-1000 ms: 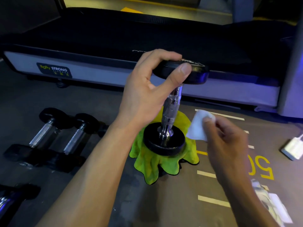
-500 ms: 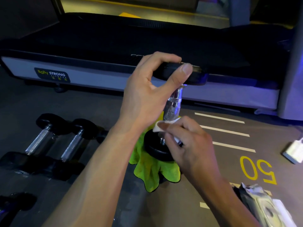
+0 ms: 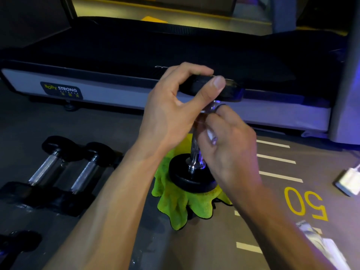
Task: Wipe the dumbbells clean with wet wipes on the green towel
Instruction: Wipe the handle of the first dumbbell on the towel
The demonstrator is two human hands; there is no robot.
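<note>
Dumbbell [image 3: 196,152] stands upright on its lower head at the centre of my view, that head resting on the green towel [image 3: 175,207], which is bunched on the grey floor [image 3: 136,125]. My left hand [image 3: 175,114] comes in from 7 o'clock and grips the upper black head, thumb across its near edge, fingers curled over the top. My right hand [image 3: 228,141] comes in from 5 o'clock, fingers curled round the chrome handle just below the upper head. A pale scrap shows between those fingers, likely the wet wipe [image 3: 211,136], though motion blur keeps me from being sure.

At 9 o'clock, two more dumbbells [image 3: 66,168] lie side by side on the floor, well apart from the towel. Part of another dark weight sits at 8 o'clock at the frame edge. At 12 o'clock runs the treadmill [image 3: 175,47], its side label reading BODY STRONG. At 3 o'clock lies a white charger [image 3: 348,180]; at 4 o'clock a yellow 50 [image 3: 305,203] is painted among white floor lines. At 5 o'clock, a silvery packet [image 3: 319,244] lies at the frame edge.
</note>
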